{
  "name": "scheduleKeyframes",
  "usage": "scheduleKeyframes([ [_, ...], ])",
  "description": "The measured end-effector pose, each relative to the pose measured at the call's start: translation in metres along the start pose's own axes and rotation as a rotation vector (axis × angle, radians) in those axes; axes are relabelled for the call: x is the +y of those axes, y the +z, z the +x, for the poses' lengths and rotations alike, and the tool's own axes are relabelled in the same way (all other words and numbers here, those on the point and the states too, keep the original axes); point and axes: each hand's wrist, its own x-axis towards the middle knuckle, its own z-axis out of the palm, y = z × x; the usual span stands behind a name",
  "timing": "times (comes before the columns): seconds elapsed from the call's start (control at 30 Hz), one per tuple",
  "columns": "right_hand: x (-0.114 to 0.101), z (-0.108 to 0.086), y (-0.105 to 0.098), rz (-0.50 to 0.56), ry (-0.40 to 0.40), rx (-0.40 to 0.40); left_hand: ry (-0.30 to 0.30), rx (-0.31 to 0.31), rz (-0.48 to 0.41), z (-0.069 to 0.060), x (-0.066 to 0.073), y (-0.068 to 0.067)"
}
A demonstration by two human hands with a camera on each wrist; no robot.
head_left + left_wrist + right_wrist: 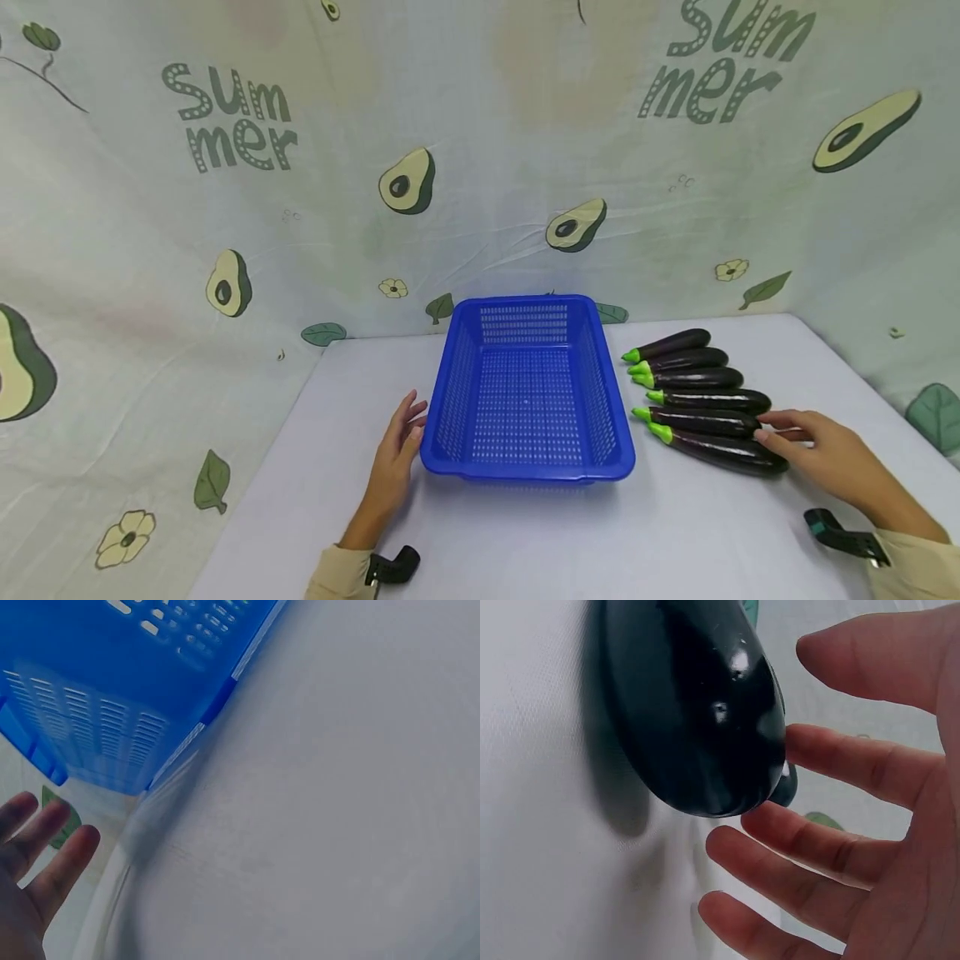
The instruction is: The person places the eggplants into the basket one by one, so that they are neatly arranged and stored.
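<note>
A blue plastic basket (525, 400) with slotted walls stands on the white table, with nothing in it. My left hand (393, 467) is at its left side, fingers spread and relaxed; in the left wrist view the fingers of that hand (45, 862) lie beside the basket (105, 697). Several dark eggplants with green stems lie in a column right of the basket. My right hand (832, 458) is at the thick end of the nearest eggplant (727, 452), fingers and thumb apart. The right wrist view shows this hand (885, 847) loosely extended around the eggplant's rounded end (697, 712), not gripping it.
The white table (517, 542) reaches back to a pale cloth (480, 108) printed with avocados, leaves and lettering, which hangs behind it and along both sides. A dark band with a black piece is on each wrist.
</note>
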Motion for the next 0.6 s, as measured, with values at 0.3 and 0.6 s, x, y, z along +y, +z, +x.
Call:
scheduleKeyframes([
  [0.3,0.0010,-0.0071,0.0063,0.048,0.058,0.005,0.049,-0.064,0.019,-0.0079,0.0005,0.0042],
  [0.6,-0.0014,-0.0035,0.0093,0.029,0.039,-0.010,0.104,-0.089,0.038,-0.0045,0.0036,0.0049],
])
